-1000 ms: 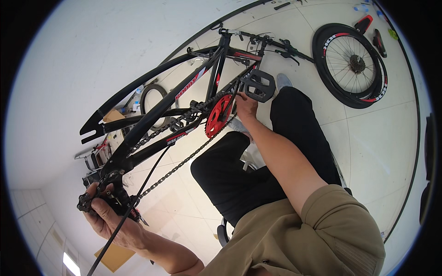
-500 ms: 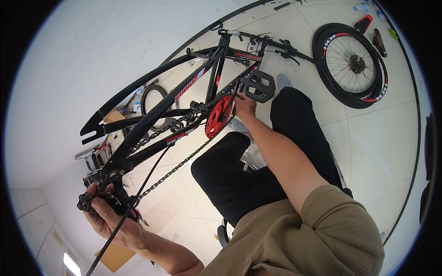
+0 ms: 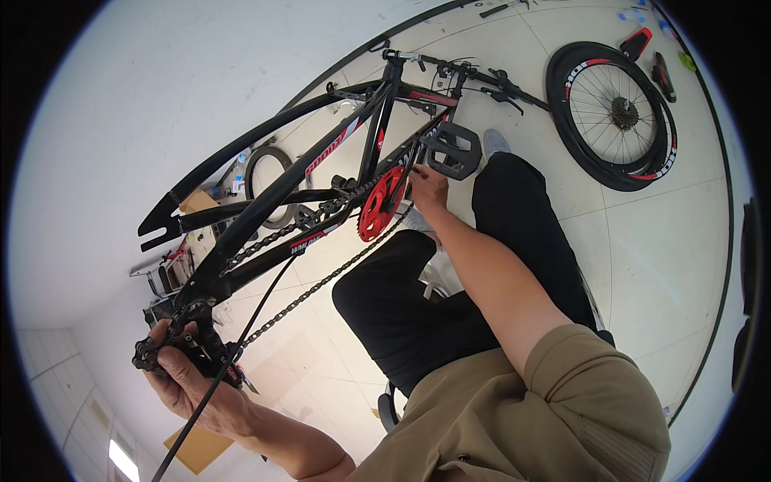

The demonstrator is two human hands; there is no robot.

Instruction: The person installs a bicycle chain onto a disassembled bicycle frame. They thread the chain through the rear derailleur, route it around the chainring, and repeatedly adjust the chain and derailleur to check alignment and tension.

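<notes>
A black bicycle frame [image 3: 277, 177] with red and white markings stands tilted before me. My left hand [image 3: 189, 381] is closed around the rear derailleur [image 3: 201, 349] at the frame's rear end, thumb toward me. From there the chain [image 3: 309, 291] runs in two lines to the red chainring [image 3: 380, 210]. My right hand [image 3: 430, 189] has its fingers closed at the chainring's right edge, beside the crank arm and below the black pedal [image 3: 454, 151]. The lower run of chain passes up to this hand. What its fingertips grip is hidden. A black cable [image 3: 265, 304] crosses in front of the derailleur.
A wheel [image 3: 614, 116] with a rear cassette lies on the tiled floor at right, near a red and black saddle [image 3: 636, 43]. Handlebars [image 3: 490, 78] extend at the far side. Beyond the frame lie another tyre [image 3: 269, 185] and cardboard [image 3: 198, 444]. A white wall borders the left.
My left hand and the derailleur have shifted very slightly left. My right hand stays almost in place by the chainring.
</notes>
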